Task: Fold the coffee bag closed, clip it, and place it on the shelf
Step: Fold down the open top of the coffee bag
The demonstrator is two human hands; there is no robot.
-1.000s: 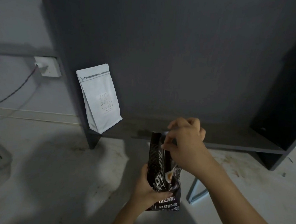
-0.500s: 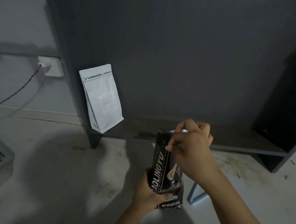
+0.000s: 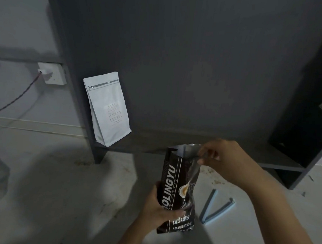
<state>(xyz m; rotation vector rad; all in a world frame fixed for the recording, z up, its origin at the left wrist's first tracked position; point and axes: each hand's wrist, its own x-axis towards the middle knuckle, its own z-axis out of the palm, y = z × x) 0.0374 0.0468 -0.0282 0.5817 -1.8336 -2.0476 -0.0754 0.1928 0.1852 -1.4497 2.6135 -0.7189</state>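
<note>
While held above the floor (image 3: pixel 49 181), the black coffee bag (image 3: pixel 177 190) is seen w/ white lettering and its silvery mouth open. Its long axis is approx. upright, mouth up, toward the shelf (image 3: pixel 230 150). Its lower body is gripped by the left hand (image 3: pixel 159 208); its top edge is pinched by the right hand (image 3: pixel 224 159).

Dark grey shelf (image 3: pixel 202 143), low above floor, bears white pouch (image 3: pixel 107 109) leaning at its left end. Stained pale floor (image 3: pixel 58 191) carries open blue bag clip (image 3: pixel 216 210).
</note>
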